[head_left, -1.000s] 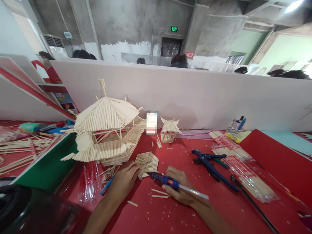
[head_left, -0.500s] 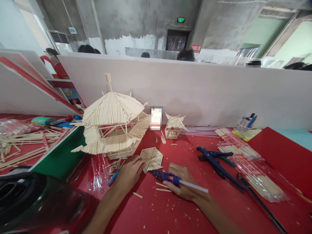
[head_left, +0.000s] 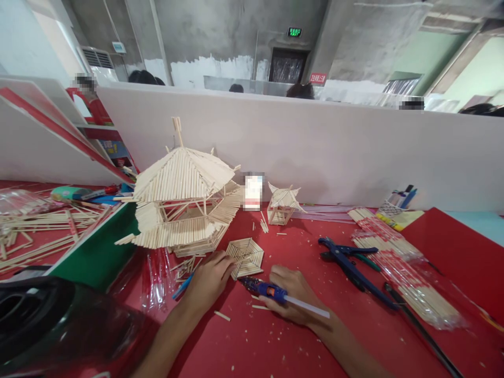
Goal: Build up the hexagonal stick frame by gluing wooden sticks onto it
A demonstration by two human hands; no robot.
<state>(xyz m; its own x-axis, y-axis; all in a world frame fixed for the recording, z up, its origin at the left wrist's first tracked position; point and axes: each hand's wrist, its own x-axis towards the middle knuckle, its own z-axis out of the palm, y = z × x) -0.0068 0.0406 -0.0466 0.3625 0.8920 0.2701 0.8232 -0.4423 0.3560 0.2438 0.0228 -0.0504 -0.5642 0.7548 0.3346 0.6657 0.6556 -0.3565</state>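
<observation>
Fingers (head_left: 277, 272) of the right hand (head_left: 295, 294) curl around a blue glue gun (head_left: 271, 292), its translucent stick trailing back over the wrist, while the left hand (head_left: 210, 275) rests its fingertips against the left edge of a hexagonal stick panel (head_left: 246, 255); whether those fingertips pinch or merely press cannot be told. In the half second since the previous frame, the gun has shifted slightly left, its rear end swinging nearer the wearer, and the right hand now covers more of the loose sticks (head_left: 260, 307) beneath it; the panel and left hand have held their places. The dark nozzle points at the panel's near edge, close to the left fingertips. Nearest the camera, a dark container (head_left: 74, 320) fills the lower left corner, bounding that side together with a slanted green board (head_left: 94, 257). Right of the right hand, a broad stretch of red tabletop (head_left: 338, 341), flecked with scraps, runs to a blue-handled cutter (head_left: 358, 278) and, beyond it, bagged sticks (head_left: 417, 294). Just behind the panel on the left looms a large stick pavilion (head_left: 181, 178); farther back, a small one (head_left: 284, 198) stands near a pale partition (head_left: 334, 152), which closes off the table's far side.
</observation>
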